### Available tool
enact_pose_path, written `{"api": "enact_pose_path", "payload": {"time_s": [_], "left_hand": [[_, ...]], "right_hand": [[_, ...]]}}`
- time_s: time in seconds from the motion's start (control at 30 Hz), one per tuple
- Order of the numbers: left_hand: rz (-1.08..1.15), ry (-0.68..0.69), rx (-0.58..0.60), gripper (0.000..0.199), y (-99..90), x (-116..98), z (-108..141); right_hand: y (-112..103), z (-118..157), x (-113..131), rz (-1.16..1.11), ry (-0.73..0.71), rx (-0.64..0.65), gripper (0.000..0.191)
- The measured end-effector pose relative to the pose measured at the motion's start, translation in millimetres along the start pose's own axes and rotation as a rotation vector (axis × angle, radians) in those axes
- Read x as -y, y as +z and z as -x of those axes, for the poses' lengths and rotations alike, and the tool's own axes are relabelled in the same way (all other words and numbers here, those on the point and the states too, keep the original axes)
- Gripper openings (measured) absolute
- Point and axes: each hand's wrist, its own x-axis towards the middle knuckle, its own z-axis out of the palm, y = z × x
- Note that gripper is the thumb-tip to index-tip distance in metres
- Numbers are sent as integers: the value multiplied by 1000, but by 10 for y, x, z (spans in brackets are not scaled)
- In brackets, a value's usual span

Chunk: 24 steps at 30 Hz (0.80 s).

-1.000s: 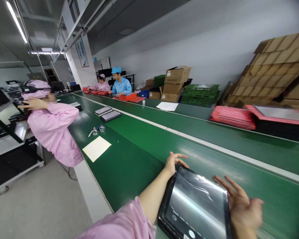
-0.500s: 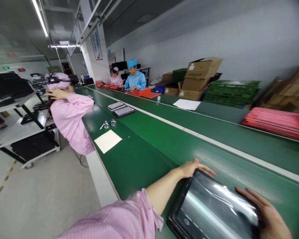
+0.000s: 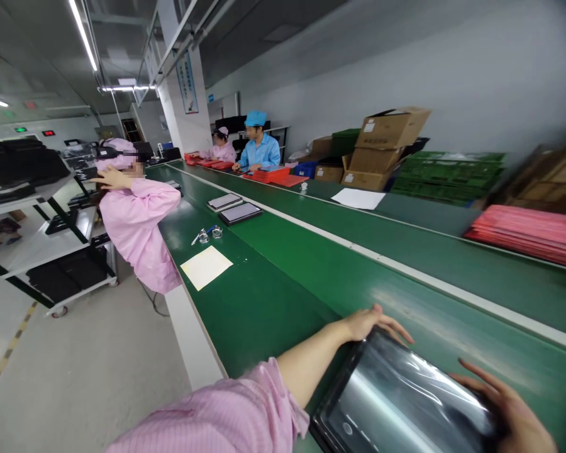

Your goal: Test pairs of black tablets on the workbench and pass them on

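A dark tablet-like slab (image 3: 405, 396) with a glossy, clear film over its face lies at the bottom right of the head view, tilted slightly on the green bench. My left hand (image 3: 370, 324) grips its far left corner, with the fingers reaching along the far edge. On the opposite side, my right hand (image 3: 519, 406) holds the right edge, its thumb side cut off by the frame and its index finger lifted a little. The fingers under the slab are hidden. Light streaks across the film, and a small round mark shows near its lower left.
Two tablets (image 3: 240, 212), a yellowish sheet (image 3: 206, 267) and clear rings with a pen (image 3: 210, 234) lie along the green bench (image 3: 273, 296). A stack of red sheets (image 3: 528, 233) sits at right. A co-worker in pink (image 3: 141, 220) sits at left; others work at the back.
The view has shifted slightly, so the scene sits a little further right. Both hands keep hold of the slab, which appears slightly lower; the right index finger is raised a bit more.
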Motion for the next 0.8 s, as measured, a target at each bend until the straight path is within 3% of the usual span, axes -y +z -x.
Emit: {"api": "enact_pose_path", "payload": {"time_s": [0.2,0.33,0.8], "left_hand": [[92,-50,80,106,32,-3,49],[70,-59,58,105,31,0,63],[-18,69,-53,103,98,8,98]], "right_hand": [[-56,-50,47,-109,78,33,77],[-79,-66,38,-200,171,69,87],[-70,-80,-73,-163,71,106,86]]}}
